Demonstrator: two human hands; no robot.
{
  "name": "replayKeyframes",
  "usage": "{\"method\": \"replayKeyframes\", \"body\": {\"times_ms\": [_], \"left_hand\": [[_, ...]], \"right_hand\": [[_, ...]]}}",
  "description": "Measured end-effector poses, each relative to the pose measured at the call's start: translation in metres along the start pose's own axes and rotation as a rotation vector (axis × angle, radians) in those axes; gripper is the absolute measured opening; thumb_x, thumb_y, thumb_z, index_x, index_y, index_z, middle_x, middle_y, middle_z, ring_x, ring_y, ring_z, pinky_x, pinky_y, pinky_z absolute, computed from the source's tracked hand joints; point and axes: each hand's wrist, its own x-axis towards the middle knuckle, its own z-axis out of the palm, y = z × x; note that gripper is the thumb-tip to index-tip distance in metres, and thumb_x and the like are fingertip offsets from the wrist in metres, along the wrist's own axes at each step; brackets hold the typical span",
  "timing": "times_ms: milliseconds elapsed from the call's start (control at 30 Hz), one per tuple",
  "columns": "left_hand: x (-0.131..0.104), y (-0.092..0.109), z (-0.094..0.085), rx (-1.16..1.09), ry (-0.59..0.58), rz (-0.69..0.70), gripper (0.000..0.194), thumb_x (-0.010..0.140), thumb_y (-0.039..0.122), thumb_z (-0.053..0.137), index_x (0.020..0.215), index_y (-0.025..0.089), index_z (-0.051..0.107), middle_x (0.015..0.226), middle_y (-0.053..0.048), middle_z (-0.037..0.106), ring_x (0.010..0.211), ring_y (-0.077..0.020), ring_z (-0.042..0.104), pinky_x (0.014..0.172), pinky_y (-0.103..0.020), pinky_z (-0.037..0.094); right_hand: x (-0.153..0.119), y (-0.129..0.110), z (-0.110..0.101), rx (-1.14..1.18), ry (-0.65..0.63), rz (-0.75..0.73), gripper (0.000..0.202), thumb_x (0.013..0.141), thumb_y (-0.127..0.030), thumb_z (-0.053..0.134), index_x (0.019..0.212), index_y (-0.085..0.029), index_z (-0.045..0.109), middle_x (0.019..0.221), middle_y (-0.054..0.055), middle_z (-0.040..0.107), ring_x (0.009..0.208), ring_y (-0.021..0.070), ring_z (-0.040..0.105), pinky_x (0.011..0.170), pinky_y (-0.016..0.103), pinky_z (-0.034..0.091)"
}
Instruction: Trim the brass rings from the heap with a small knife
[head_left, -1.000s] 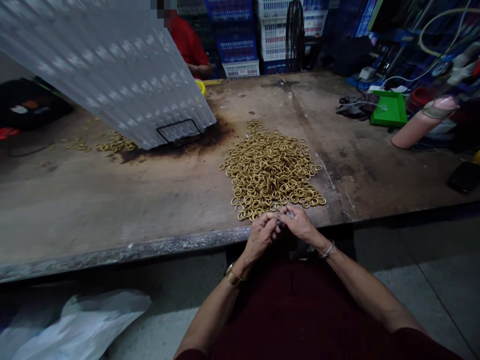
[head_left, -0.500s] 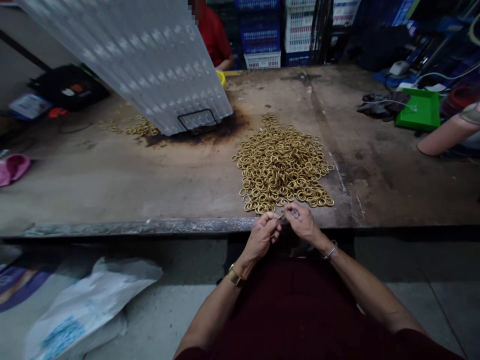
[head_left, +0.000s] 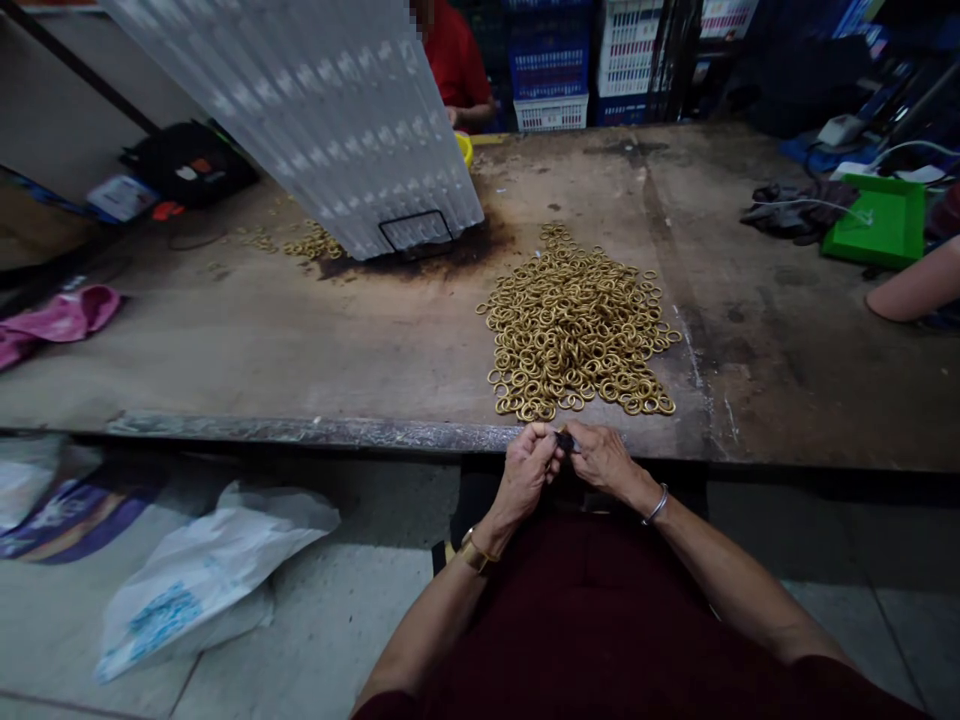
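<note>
Just off the table's front edge, both my hands meet at the fingertips. My left hand (head_left: 529,465) is closed in a pinch, with a sliver of a gold-coloured ring showing at its fingertips. My right hand (head_left: 604,460) is closed too, its fingers pressing a small dark piece (head_left: 565,441), maybe cloth, against the ring. My fingers cover most of both. Right beyond my hands, a large heap of gold-coloured rings (head_left: 577,325) spreads over the wooden table (head_left: 300,340).
A tall translucent ribbed panel (head_left: 337,130) leans over the table, with more rings (head_left: 311,242) behind its base. A green tray (head_left: 874,225) and dark gloves (head_left: 799,210) lie right. Pink cloth (head_left: 67,318) lies left. Across the table sits a person in red (head_left: 457,60).
A dark piece now shows between my fingertips where a bit of gold colour showed before. My right fingers have curled closer to my left. The whole view has shifted slightly.
</note>
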Motion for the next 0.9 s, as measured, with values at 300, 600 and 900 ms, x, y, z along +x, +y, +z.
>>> {"method": "replayKeyframes", "body": {"times_ms": [300,600,900], "left_hand": [[-0.016,0.005,-0.003,-0.168,-0.2,-0.121,0.037,0.068,0.043,0.072,0.079,0.017,0.048,0.056,0.006,0.05,0.041,-0.0036,0.04,0.039,-0.016,0.026],[-0.012,-0.005,-0.011,-0.36,-0.291,-0.212,0.035,0.066,0.037,0.074,0.069,0.016,0.046,0.076,-0.005,0.063,0.05,-0.006,0.047,0.04,-0.018,0.031],[0.0,-0.008,-0.029,-0.562,-0.343,-0.263,0.028,0.062,0.024,0.076,0.081,0.013,0.06,0.074,-0.004,0.061,0.062,-0.0115,0.058,0.043,-0.017,0.036]], "right_hand": [[0.011,0.009,-0.014,-0.168,0.066,0.279,0.032,0.082,-0.018,0.044,0.111,-0.018,0.056,0.092,0.009,0.068,0.081,0.0201,0.062,0.066,0.026,0.034],[0.026,0.0,-0.005,-0.218,0.238,0.453,0.025,0.091,-0.037,0.044,0.106,-0.02,0.054,0.098,0.01,0.068,0.087,0.0206,0.064,0.07,0.027,0.037],[0.041,-0.007,-0.01,-0.283,0.236,0.533,0.02,0.086,-0.026,0.047,0.1,-0.017,0.058,0.09,0.012,0.07,0.084,0.0225,0.066,0.065,0.028,0.036]]}}
